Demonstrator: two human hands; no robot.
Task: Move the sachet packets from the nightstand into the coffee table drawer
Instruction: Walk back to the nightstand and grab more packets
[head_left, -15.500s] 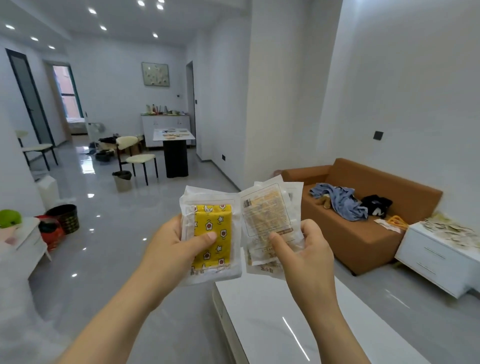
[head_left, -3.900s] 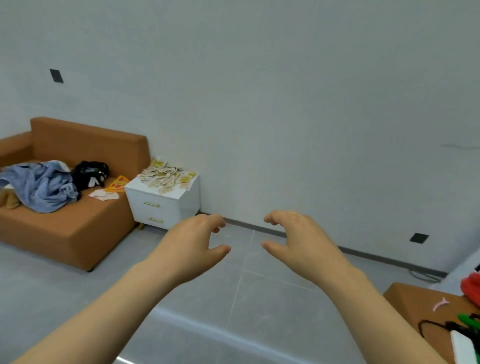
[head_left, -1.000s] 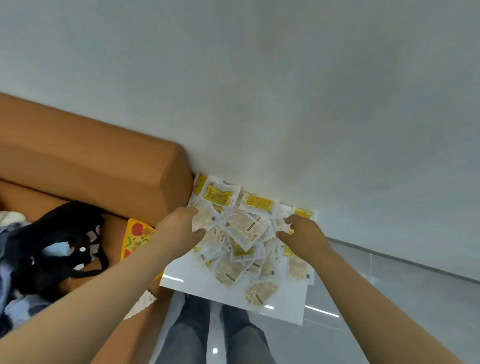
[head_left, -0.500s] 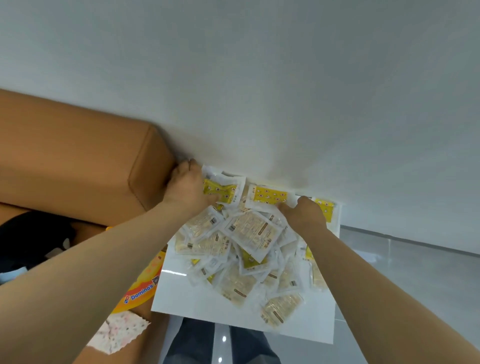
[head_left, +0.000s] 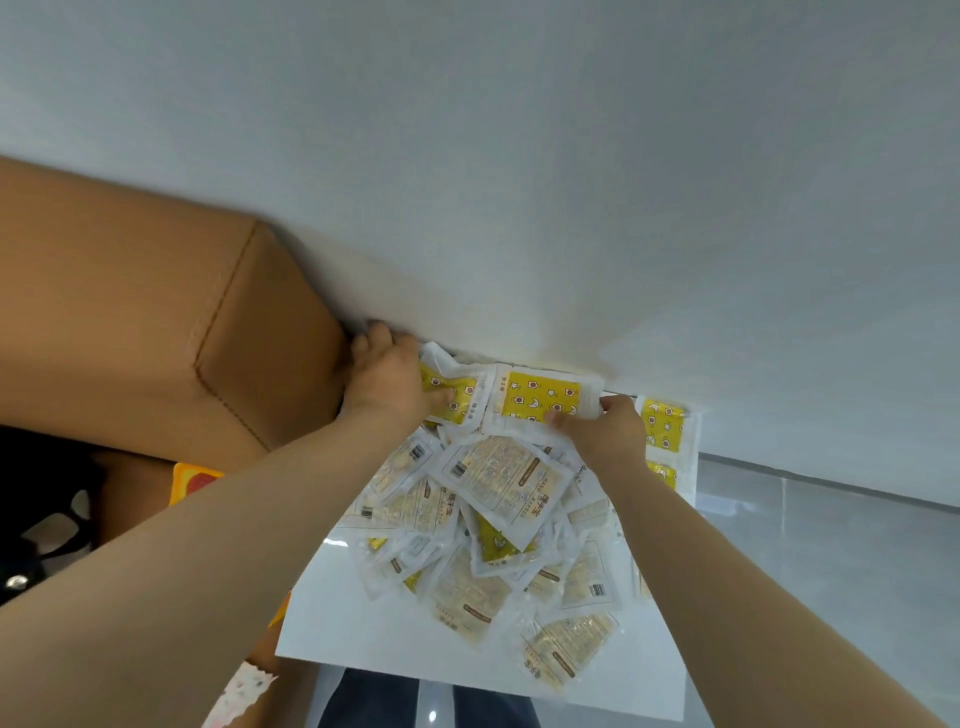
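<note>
Sachet packets (head_left: 501, 480) lie in one loose heap on the white top of the single nightstand (head_left: 363, 623), spread from its far edge at the wall (head_left: 571, 182) towards its near edge. I count well over a dozen. They overlap too much for an exact number. Five show a yellow patterned face, and three of those sit in the far row.

From the head view I see two bare hands, both at that far row. My left hand (head_left: 387, 384) is in the far-left corner, against the brown sofa arm (head_left: 270, 358). Its fingers curl over the far-left yellow packet (head_left: 454, 400) and its thumb lies across the packet's face. My right hand (head_left: 610, 428) pinches the right corner of the middle yellow packet (head_left: 540, 400).

Half a second ago the left hand sat a little nearer. The right hand was between the middle packet and the far-right yellow packet (head_left: 665, 426). The heap itself has not shifted. About four seconds back, both hands were empty and the nightstand was across the room.

Dark trouser legs (head_left: 374, 699) show below the nightstand's near edge.
</note>
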